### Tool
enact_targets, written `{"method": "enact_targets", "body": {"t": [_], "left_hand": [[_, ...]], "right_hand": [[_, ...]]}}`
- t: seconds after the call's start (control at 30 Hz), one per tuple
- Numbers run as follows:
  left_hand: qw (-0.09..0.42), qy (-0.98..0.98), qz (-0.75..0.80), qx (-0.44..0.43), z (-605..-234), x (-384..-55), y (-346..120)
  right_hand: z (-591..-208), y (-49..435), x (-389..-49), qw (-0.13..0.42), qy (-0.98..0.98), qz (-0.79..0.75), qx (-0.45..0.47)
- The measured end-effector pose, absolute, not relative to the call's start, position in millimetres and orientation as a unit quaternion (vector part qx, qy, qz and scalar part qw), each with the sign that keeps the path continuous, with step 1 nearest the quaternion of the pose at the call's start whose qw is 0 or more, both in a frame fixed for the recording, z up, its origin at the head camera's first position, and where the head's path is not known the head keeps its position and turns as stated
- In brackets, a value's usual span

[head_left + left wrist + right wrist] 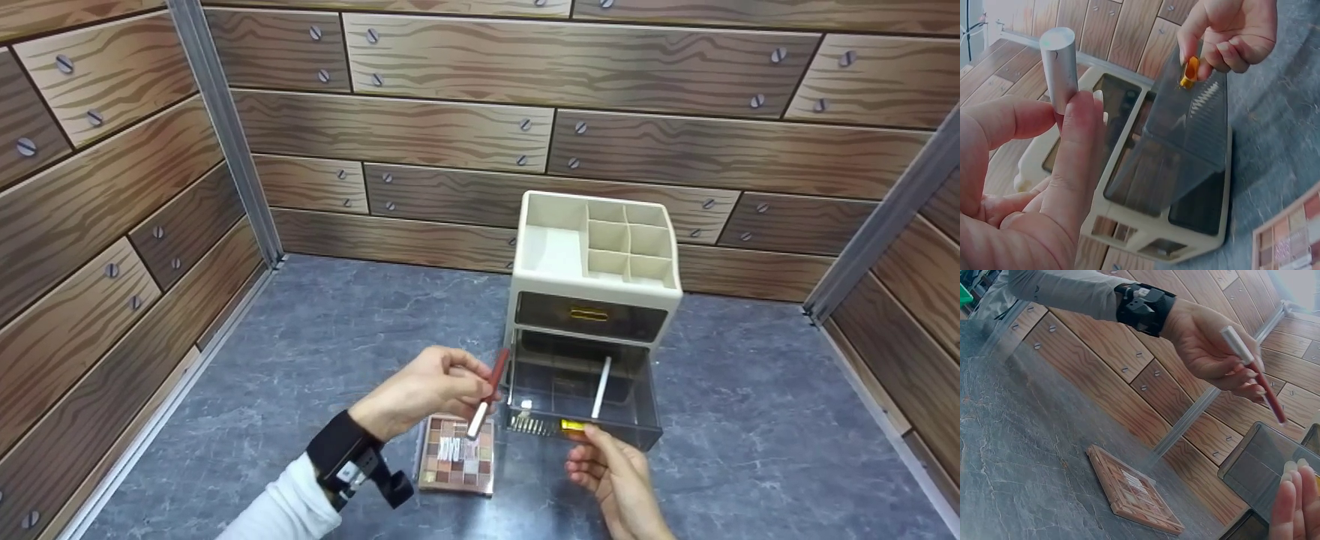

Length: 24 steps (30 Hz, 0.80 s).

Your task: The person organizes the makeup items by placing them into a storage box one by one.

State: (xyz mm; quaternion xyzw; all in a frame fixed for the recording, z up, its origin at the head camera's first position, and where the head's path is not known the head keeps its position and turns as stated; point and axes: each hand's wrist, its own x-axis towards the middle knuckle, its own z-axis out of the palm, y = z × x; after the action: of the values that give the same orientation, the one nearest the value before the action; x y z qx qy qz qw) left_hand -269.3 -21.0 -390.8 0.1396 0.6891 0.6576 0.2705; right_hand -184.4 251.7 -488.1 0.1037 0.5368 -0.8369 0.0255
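My left hand (431,386) pinches a slim lip gloss tube (497,371), dark red with a silver cap, between thumb and fingers. The tube is tilted beside the pulled-out lower drawer (646,424) of a cream organizer (551,281). My right hand (619,472) grips that drawer's gold handle (571,426) with thumb and fingers. A thin white stick (601,386) leans inside the smoky clear drawer. In the left wrist view, the silver cap (1060,70) points up from the fingertips, while the right hand (1235,34) holds the handle.
A closed eyeshadow palette (454,469) lies on the grey marbled surface (337,315), below the left hand. The organizer's upper drawer (551,311) is closed, with divided compartments on top. Wood-patterned panels (450,127) stand behind and at both sides.
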Motion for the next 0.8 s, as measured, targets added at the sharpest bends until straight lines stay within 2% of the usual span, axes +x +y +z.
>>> {"method": "enact_targets", "body": {"t": [0.8], "left_hand": [[0.312,0.686,0.643,0.138,-384.3,-303.9,35.3]], "right_hand": [[-489.3,250.3,-185.6,0.03,0.541,-0.832,0.119]]}}
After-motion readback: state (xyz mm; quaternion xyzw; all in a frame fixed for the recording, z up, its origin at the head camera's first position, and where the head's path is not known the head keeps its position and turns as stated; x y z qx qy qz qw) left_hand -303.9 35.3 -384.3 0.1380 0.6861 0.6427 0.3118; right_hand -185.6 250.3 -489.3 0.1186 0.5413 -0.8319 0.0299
